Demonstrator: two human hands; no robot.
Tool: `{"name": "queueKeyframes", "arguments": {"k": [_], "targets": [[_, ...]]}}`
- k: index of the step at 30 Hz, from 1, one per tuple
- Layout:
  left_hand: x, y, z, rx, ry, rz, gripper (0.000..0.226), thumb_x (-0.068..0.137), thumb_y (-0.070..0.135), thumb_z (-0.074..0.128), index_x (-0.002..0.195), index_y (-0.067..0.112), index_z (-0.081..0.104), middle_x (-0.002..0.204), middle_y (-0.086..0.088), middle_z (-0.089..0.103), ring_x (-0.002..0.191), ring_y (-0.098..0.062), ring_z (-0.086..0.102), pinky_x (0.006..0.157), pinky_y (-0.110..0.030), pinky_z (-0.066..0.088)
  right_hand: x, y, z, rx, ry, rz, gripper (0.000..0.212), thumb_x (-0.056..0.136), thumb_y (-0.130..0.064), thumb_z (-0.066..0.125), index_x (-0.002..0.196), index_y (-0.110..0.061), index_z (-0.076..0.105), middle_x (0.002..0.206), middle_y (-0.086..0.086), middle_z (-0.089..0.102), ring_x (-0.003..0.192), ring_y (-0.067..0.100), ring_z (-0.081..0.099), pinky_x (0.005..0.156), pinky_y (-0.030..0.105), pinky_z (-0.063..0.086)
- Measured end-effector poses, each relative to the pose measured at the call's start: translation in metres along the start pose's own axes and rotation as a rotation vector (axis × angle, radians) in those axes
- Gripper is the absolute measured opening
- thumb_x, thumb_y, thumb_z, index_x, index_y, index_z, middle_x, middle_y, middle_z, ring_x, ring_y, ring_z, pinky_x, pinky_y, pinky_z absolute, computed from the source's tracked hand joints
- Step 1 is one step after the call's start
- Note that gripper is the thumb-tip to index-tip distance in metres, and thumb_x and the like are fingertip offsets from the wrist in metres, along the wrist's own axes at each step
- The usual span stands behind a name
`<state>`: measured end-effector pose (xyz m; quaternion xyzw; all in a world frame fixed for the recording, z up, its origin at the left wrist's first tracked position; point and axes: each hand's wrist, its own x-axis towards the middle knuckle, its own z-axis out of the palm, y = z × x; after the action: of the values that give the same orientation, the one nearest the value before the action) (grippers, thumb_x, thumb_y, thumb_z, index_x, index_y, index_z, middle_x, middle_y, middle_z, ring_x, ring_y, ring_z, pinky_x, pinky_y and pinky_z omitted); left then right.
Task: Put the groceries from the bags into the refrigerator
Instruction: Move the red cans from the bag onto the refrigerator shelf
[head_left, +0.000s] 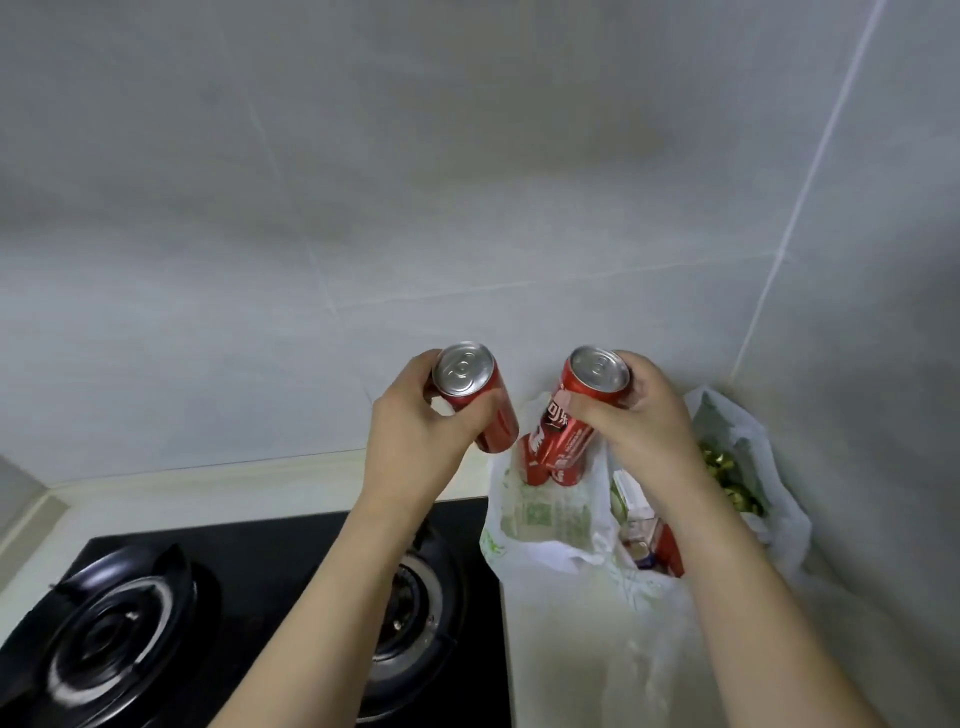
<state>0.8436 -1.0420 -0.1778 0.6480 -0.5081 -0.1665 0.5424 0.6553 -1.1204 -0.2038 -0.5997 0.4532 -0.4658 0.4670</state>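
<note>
Left hand (415, 431) grips red can (475, 397) tilted above stove (249, 613) — right hand (631, 421) grips second can (574, 410) over open plastic bag (540, 519), more cans inside.

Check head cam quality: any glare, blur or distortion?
Head view: wide-angle bend curves the tile seams and counter edge; soft overall, edges smeared; glare on both can tops, in the left hand and right hand, and on the burner ring; can label partly legible; bag contents blurry.
</note>
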Motion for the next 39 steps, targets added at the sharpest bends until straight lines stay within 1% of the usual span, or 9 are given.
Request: {"name": "queueKeyframes", "arguments": {"k": [4, 8, 11, 13, 14, 18, 22, 28, 39], "targets": [[-0.023, 0.038, -0.033, -0.137, 0.121, 0.089, 0.039, 0.079, 0.024, 0.081, 0.113, 0.026, 0.062, 0.102, 0.015, 0.068, 0.095, -0.004, 0.065, 0.079, -0.017, 0.051, -0.029, -0.047, 0.011, 0.201, 0.068, -0.107, 0.046, 0.067, -0.041, 0.085, 0.105, -0.039, 0.061, 0.104, -0.013, 0.07, 0.094, 0.006, 0.069, 0.085, 0.034, 0.056], [-0.044, 0.06, -0.057, -0.258, 0.2, 0.12, 0.037, 0.083, 0.021, 0.078, 0.113, 0.023, 0.056, 0.094, 0.013, 0.066, 0.081, 0.0, 0.063, 0.071, -0.012, 0.048, -0.056, -0.081, 0.022, 0.335, 0.062, -0.157, 0.037, 0.075, -0.036, 0.081, 0.104, -0.039, 0.058, 0.101, -0.008, 0.07, 0.089, 0.015, 0.071, 0.074, 0.036, 0.059], [-0.056, 0.06, -0.074, -0.305, 0.271, 0.11, 0.036, 0.084, 0.027, 0.077, 0.111, 0.026, 0.053, 0.097, 0.008, 0.067, 0.086, -0.01, 0.068, 0.076, -0.026, 0.055, -0.072, -0.093, 0.031, 0.364, 0.052, -0.157, 0.037, 0.075, -0.039, 0.08, 0.104, -0.038, 0.057, 0.104, -0.003, 0.07, 0.093, 0.018, 0.071, 0.083, 0.048, 0.059], [-0.062, 0.059, -0.085, -0.32, 0.286, 0.087, 0.036, 0.082, 0.032, 0.075, 0.109, 0.03, 0.052, 0.101, 0.006, 0.067, 0.091, -0.019, 0.07, 0.079, -0.037, 0.058, -0.082, -0.097, 0.04, 0.365, 0.055, -0.148, 0.036, 0.074, -0.039, 0.078, 0.103, -0.035, 0.057, 0.103, -0.002, 0.071, 0.092, 0.019, 0.072, 0.086, 0.051, 0.057], [-0.065, 0.06, -0.09, -0.32, 0.291, 0.077, 0.035, 0.083, 0.031, 0.074, 0.109, 0.03, 0.052, 0.101, 0.008, 0.068, 0.09, -0.016, 0.07, 0.078, -0.035, 0.058, -0.086, -0.099, 0.045, 0.354, 0.054, -0.154, 0.035, 0.074, -0.039, 0.078, 0.103, -0.035, 0.058, 0.102, -0.001, 0.071, 0.091, 0.02, 0.072, 0.085, 0.051, 0.057], [-0.077, 0.068, -0.113, -0.282, 0.31, 0.085, 0.036, 0.085, 0.02, 0.075, 0.112, 0.024, 0.052, 0.094, 0.024, 0.068, 0.08, 0.003, 0.066, 0.066, -0.011, 0.049, -0.106, -0.111, 0.068, 0.297, 0.026, -0.215, 0.03, 0.077, -0.04, 0.077, 0.102, -0.035, 0.061, 0.097, -0.002, 0.072, 0.088, 0.02, 0.071, 0.082, 0.045, 0.059], [-0.086, 0.071, -0.131, -0.218, 0.318, 0.067, 0.041, 0.08, 0.034, 0.08, 0.113, 0.026, 0.058, 0.096, 0.014, 0.068, 0.082, 0.0, 0.067, 0.067, -0.011, 0.05, -0.121, -0.125, 0.086, 0.301, 0.005, -0.258, 0.024, 0.077, -0.04, 0.077, 0.096, -0.034, 0.064, 0.093, -0.001, 0.073, 0.085, 0.02, 0.071, 0.077, 0.036, 0.058], [-0.099, 0.072, -0.144, -0.189, 0.39, 0.077, 0.033, 0.081, 0.03, 0.079, 0.107, 0.022, 0.061, 0.091, 0.011, 0.07, 0.078, -0.002, 0.067, 0.066, -0.012, 0.05, -0.131, -0.134, 0.095, 0.349, -0.026, -0.28, 0.023, 0.069, -0.047, 0.075, 0.087, -0.036, 0.067, 0.09, 0.005, 0.072, 0.084, 0.032, 0.07, 0.082, 0.052, 0.058], [-0.129, 0.074, -0.148, -0.08, 0.53, 0.066, 0.029, 0.08, 0.028, 0.079, 0.102, 0.023, 0.061, 0.086, 0.016, 0.069, 0.076, 0.001, 0.066, 0.065, -0.009, 0.047, -0.131, -0.121, 0.117, 0.418, -0.223, -0.344, 0.018, 0.072, -0.043, 0.076, 0.085, -0.035, 0.067, 0.089, 0.009, 0.07, 0.085, 0.034, 0.069, 0.079, 0.06, 0.055]]}}
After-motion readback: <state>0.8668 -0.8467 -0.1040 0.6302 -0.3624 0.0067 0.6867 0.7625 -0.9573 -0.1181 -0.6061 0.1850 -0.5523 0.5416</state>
